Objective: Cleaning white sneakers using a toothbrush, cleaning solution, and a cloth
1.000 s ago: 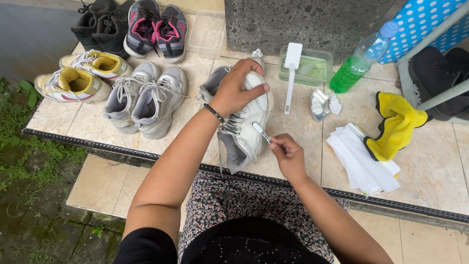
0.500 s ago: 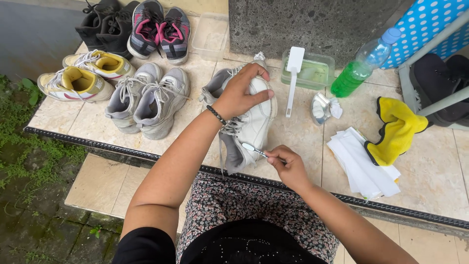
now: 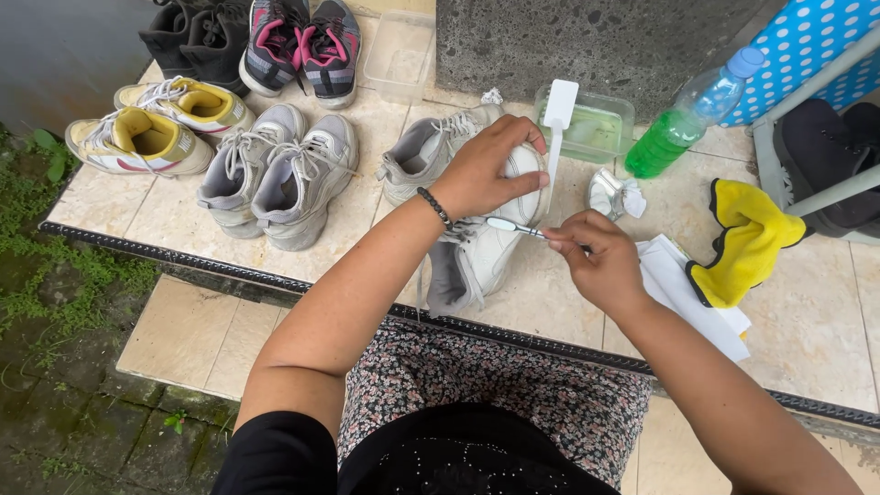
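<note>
Sneaker [image 3: 490, 257] lies gripped under the left hand [image 3: 486, 170]; the right hand [image 3: 600, 266] pinches a toothbrush [image 3: 513, 225]. Behind, a tub [image 3: 600, 128] holds cloudy water, near the surface edge.

White sneaker [image 3: 490, 247] matt mesh cloth; toothbrush [image 3: 513, 226] probably plastic; tiled ledge [image 3: 807, 321] smooth, faintly glossy.

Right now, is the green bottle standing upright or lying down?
Lying tipped: the green bottle rests on its side on the tiles, blue cap toward the dotted wall.

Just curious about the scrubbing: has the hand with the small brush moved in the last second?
Yes. The right hand with the small brush has moved up, away from the dark ledge edge, nearer the green bottle.
</note>
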